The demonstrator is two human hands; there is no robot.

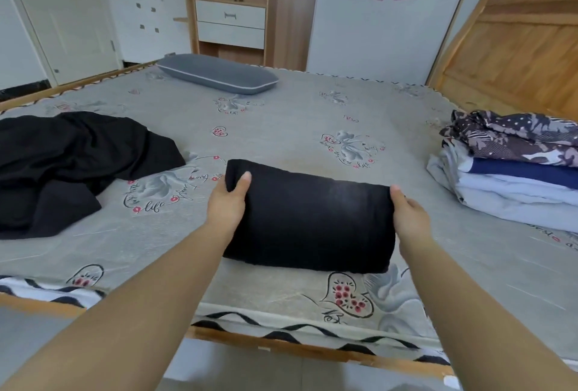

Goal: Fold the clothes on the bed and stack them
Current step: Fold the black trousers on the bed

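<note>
A folded black garment [309, 218] lies on the grey patterned bed [281, 121] near its front edge. My left hand [226, 200] grips its left end, thumb on top and fingers underneath. At the right end, my right hand [409, 218] holds it the same way. An unfolded black garment [72, 165] lies crumpled at the left of the bed. On the right side stands a stack of folded clothes [516, 171], pale blue and navy pieces with a dark floral one on top.
A grey pillow [219, 73] lies at the far side of the bed. A wooden headboard [513, 46] rises at the right. Behind the bed stand a wooden shelf unit with drawers [231, 21] and a white wardrobe.
</note>
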